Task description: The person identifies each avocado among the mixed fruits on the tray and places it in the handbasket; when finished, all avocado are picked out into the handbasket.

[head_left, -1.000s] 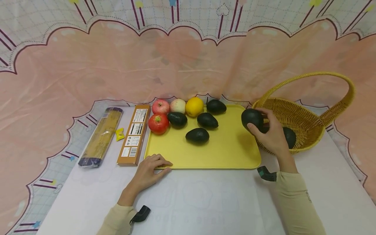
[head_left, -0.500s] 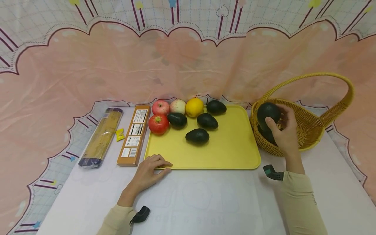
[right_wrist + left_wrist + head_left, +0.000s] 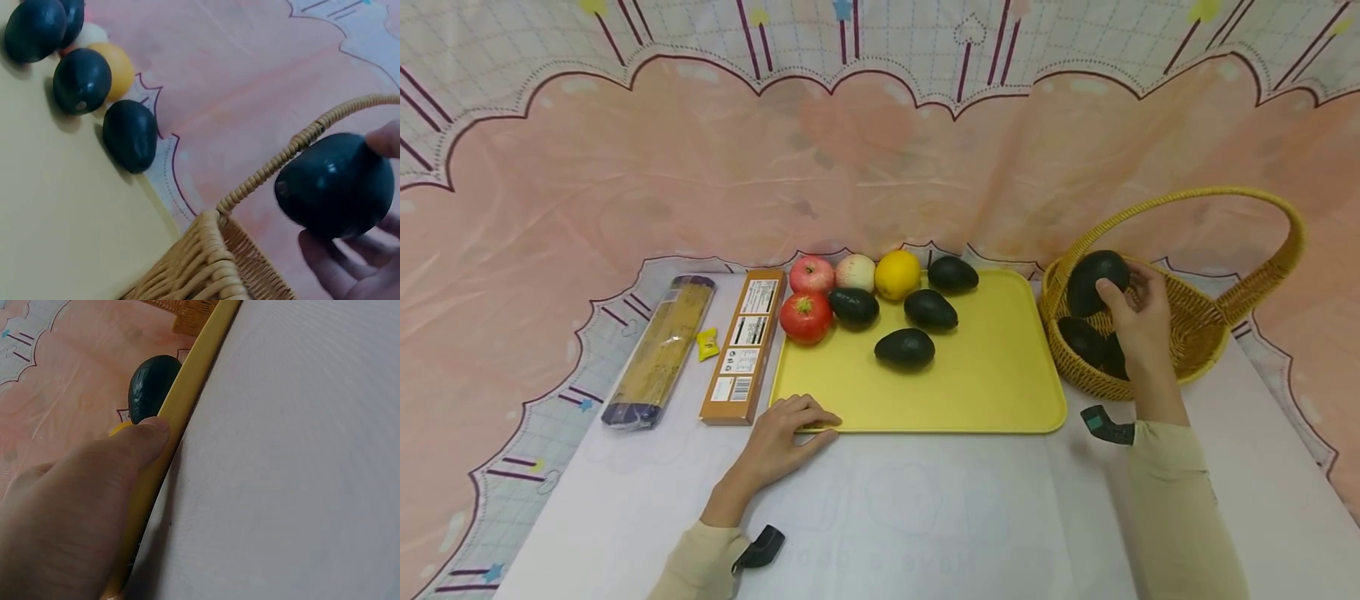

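Fingers (image 3: 331, 270) grip an avocado (image 3: 334, 184) over the basket (image 3: 1090, 382); two avocados (image 3: 1081, 340) lie inside.

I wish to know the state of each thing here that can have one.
Wicker basket: upright, partly filled
Yellow tray: flat, partly filled
Right hand: gripping
Held avocado: in the right hand, looks uncut
Left hand: relaxed, on the tray's edge
Basket avocados: partly hidden
Tray avocados: lying, look uncut
Other tray fruit: looks uncut
Brown carton: flat, looks closed
Noodle packet: flat, seal unclear
Yellow candy: wrapped
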Motion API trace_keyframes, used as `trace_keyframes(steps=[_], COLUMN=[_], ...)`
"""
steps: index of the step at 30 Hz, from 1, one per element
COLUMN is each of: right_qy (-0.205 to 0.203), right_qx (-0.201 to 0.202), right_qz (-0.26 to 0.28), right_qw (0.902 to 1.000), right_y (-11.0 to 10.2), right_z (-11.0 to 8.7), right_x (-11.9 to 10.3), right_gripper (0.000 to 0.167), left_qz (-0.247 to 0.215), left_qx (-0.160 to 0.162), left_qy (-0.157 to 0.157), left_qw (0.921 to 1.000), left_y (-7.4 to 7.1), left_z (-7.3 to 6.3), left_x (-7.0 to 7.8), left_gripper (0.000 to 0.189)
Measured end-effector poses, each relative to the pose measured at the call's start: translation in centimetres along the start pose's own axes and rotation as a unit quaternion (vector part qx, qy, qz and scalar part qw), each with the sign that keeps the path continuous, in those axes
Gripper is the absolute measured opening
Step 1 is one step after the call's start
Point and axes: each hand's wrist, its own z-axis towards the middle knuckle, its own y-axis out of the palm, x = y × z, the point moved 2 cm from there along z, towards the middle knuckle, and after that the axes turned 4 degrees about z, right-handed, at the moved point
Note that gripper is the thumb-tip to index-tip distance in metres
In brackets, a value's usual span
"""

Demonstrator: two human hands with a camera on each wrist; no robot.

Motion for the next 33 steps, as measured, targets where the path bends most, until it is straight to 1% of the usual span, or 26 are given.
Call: trace_keyframes(steps=[2,4,6,8,11,13,16,19,21,26,29,33], right_qy=[0.029,0.048,0.062,0.078,0.102,0.114,0.121,0.121,0.127,0.137,0.136,0.135], right_qx=[-0.005,-0.013,-0.019,-0.028,-0.045,-0.057,-0.07,-0.076,-0.074,-0.088,-0.101,-0.112], right_qz=[-0.019,-0.025,-0.044,-0.06,-0.092,-0.104,-0.12,-0.134,-0.136,-0.15,-0.169,-0.186], right_qw=[0.9994,0.9985,0.9969,0.9948,0.9894,0.9864,0.9829,0.9805,0.9797,0.9752,0.9709,0.9668], right_y=[0.0,-0.1,-0.1,-0.1,0.0,0.1,0.2,0.4,0.5,0.8,1.0,1.2], right_z=[0.4,0.9,1.4,1.8,2.2,2.4,2.9,3.3,3.6,4.1,4.4,4.7], right_x=[0.0,0.1,0.3,0.5,0.8,1.1,1.5,2.0,2.3,2.7,2.9,3.3], right_gripper=[0.059,0.062,0.064,0.066,0.074,0.08,0.087,0.087,0.085,0.087,0.089,0.085], left_qz=[0.0,-0.001,-0.001,0.0,0.002,0.001,0.0,-0.001,-0.001,0.0,-0.001,-0.005], left_qx=[-0.001,-0.001,-0.003,-0.004,-0.006,-0.006,-0.009,-0.009,-0.009,-0.005,-0.003,-0.002], left_qy=[-0.001,0.0,-0.002,-0.003,-0.003,-0.002,-0.008,-0.011,-0.011,-0.005,-0.003,-0.006], left_qw=[1.0,1.0,1.0,1.0,1.0,1.0,0.9999,0.9999,0.9999,1.0,1.0,1.0], left_y=[0.1,0.1,0.1,0.1,0.1,0.0,-0.1,-0.1,-0.1,-0.1,0.0,0.1], left_z=[0.0,-0.1,-0.1,-0.1,-0.1,-0.2,-0.2,-0.2,-0.2,-0.1,-0.1,-0.1], left_x=[-0.1,-0.1,-0.1,-0.1,-0.1,-0.1,-0.1,-0.1,-0.1,-0.2,-0.2,-0.2], left_gripper=[0.019,0.019,0.019,0.019,0.018,0.018,0.018,0.018,0.018,0.018,0.018,0.018])
